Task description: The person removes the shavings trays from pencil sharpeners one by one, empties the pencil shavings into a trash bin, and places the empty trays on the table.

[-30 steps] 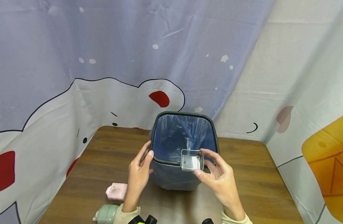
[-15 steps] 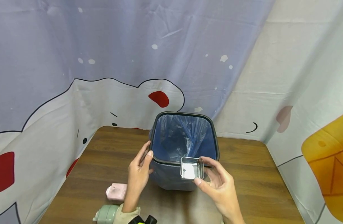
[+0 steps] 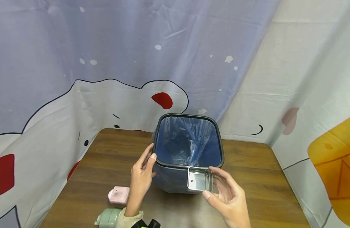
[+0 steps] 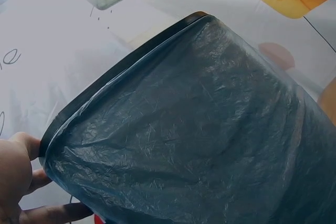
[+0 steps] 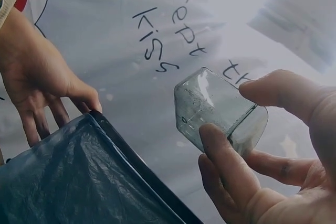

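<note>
A bin (image 3: 175,182) with a dark rim and a blue plastic liner (image 3: 196,148) stands on the wooden table. My left hand (image 3: 142,174) grips its rim at the near left corner, thumb on the rim, fingers along the outside. Between thumb and fingers of my right hand (image 3: 232,196) is a small clear plastic box (image 3: 195,181), held by its right side in front of the bin's near right corner. In the right wrist view, small droplets or specks show on the see-through wall of the box (image 5: 202,98).
Left of my left forearm lie a pink bottle-like item (image 3: 119,194) and, nearer, a green one (image 3: 109,218), partly cut off by the frame. The table (image 3: 266,177) ends at a printed curtain (image 3: 129,47) behind and on both sides.
My right hand has brought the clear box down and slightly right, from overlapping the bin's opening to in front of its near wall. The left hand and bin have stayed put.
</note>
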Demonstrator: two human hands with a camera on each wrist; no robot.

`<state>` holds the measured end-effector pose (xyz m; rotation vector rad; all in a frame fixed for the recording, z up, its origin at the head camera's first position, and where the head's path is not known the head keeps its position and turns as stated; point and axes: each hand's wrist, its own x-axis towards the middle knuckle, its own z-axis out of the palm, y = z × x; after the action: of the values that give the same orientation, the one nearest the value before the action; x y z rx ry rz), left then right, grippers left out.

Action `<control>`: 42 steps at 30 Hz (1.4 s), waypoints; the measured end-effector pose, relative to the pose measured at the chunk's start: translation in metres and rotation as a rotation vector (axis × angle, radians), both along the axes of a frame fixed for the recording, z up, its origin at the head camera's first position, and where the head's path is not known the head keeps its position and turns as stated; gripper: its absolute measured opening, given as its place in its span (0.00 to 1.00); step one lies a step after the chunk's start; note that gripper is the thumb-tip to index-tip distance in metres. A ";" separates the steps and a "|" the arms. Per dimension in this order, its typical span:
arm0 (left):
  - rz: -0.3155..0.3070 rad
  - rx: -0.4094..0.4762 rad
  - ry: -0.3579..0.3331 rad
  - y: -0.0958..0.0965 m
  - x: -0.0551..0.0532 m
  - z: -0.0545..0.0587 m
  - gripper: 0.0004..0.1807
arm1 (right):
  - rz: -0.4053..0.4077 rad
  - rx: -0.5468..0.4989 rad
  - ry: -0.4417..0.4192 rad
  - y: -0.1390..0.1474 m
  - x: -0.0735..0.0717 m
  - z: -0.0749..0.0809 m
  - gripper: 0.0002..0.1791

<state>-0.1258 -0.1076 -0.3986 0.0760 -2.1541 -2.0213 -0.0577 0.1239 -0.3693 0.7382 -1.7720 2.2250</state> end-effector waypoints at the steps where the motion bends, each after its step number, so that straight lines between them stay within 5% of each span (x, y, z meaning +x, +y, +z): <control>1: -0.002 0.002 0.000 0.000 -0.001 -0.003 0.22 | 0.004 -0.004 0.006 0.001 0.001 0.000 0.32; 11: 0.003 0.006 0.018 -0.003 -0.013 -0.030 0.23 | 0.049 -0.018 0.086 0.002 0.004 -0.008 0.32; 24: 0.002 0.003 0.003 0.001 0.001 0.002 0.22 | 0.000 0.012 0.011 0.007 0.004 -0.032 0.31; 42: 0.002 -0.001 -0.003 0.002 0.001 0.002 0.22 | 0.045 -0.011 -0.069 0.003 0.003 -0.071 0.30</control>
<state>-0.1248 -0.1060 -0.3965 0.0813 -2.1560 -2.0203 -0.0546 0.1273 -0.4404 0.7144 -1.7896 2.3139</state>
